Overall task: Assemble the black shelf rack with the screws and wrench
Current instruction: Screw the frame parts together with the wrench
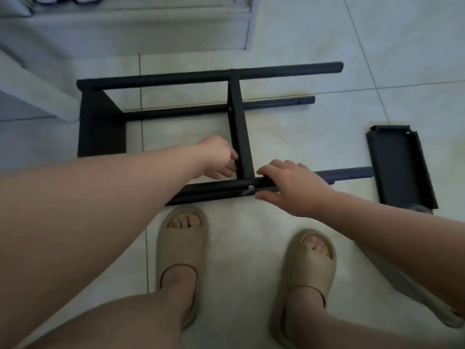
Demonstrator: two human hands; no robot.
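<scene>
Black metal, matt and dark against the pale floor tiles [289, 34], makes up the shelf rack [208, 74], which is laid on its side in the middle of the floor, just ahead of the person's feet. White furniture [151, 23] is seen beyond it at the upper left.

At the rack's left end a flat end panel [100, 124] is joined across the round tubes. Further right a narrower cross panel [237, 129] is set between the far tube and the near tube [214, 191]. The left hand [216, 157] is placed at the left edge of this cross panel, its fingers curled round the edge in a grip. A silver screw [250, 188] is seen in the near tube just below the panel's foot; a dark sliver beside it cannot be identified. Beige slippers [181, 260] are worn on both feet, close to the near tube.

The right hand [292, 185] is wrapped round the near tube just right of the screw, fingers over the top and thumb beneath. The tube ends past it are left bare, with small holes visible. At the far right a loose panel [400, 170] of the same black metal is laid flat on the tiles, apart from the frame.
</scene>
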